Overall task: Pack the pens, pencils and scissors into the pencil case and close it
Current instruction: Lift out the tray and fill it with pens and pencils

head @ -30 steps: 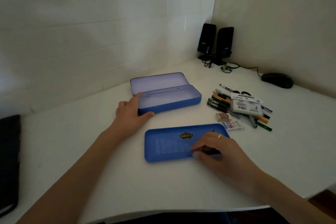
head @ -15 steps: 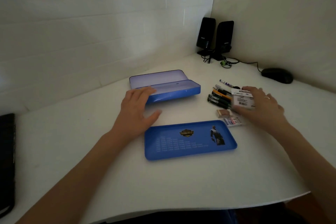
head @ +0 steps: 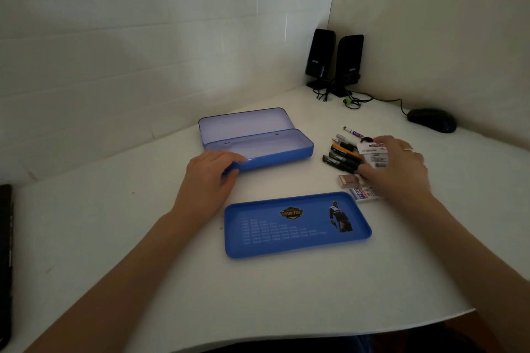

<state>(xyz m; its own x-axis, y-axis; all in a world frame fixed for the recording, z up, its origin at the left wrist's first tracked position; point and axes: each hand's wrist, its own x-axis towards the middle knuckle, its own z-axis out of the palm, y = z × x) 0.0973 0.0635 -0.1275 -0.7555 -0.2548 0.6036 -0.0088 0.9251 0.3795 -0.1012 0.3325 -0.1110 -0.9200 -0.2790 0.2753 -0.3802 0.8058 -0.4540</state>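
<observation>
A blue tin pencil case lies open in the middle of the desk, its lid leaning back and its inside bare. My left hand grips the case's front left corner, fingers over the rim and thumb on the front wall. To the right lies a pile of pens and pencils with a white labelled packet on top. My right hand curls over the pile, fingers at its far side and thumb at its near side. The scissors are mostly hidden under hand and packet.
A loose blue inner tray lies near me in front of the case. Beside the pile are a small brown eraser and a 2B lead box. Two black speakers, cables and a black mouse stand at the back right. A dark object is at the left edge.
My right hand left the blue tray, reached right to the pile and closed round it. My left hand shifted onto the case's front left corner.
</observation>
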